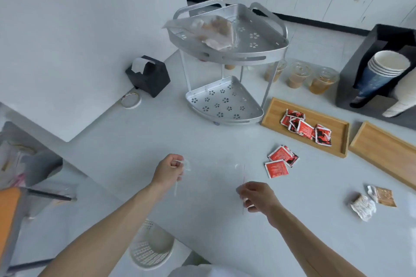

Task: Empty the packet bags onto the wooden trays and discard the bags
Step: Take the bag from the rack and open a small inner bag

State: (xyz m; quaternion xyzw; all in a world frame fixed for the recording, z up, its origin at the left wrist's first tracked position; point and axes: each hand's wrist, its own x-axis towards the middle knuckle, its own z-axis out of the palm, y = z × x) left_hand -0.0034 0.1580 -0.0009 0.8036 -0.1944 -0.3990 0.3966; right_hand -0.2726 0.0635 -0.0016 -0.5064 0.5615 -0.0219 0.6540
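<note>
The left hand [169, 170] is curled, its thumb and fingers pinching one edge of a clear, nearly invisible plastic bag [213, 177]. The right hand [256, 197] is likewise curled, pinching the opposite edge, so the bag hangs stretched between the two hands above the pale grey countertop [135, 141]. Whether anything remains inside the bag cannot be told.

Just beyond the right hand, a little to its right, two red square sauce packets [281, 161] lie loose on the counter. Farther out in the same direction sits a rectangular wooden tray [337, 128] holding a heap of red-and-black packets [306, 128]; a second, bare wooden tray [382, 148] lies beside it, further right. To the right of the right hand, well apart, are crumpled brown-and-white packets [371, 202].

Far ahead of both hands stands a two-tier silver metal corner rack [225, 105], its top shelf carrying a clear bag of pale brownish packets [213, 31]. Below the left forearm, off the counter's edge, stands a white perforated plastic bin [150, 249].
</note>
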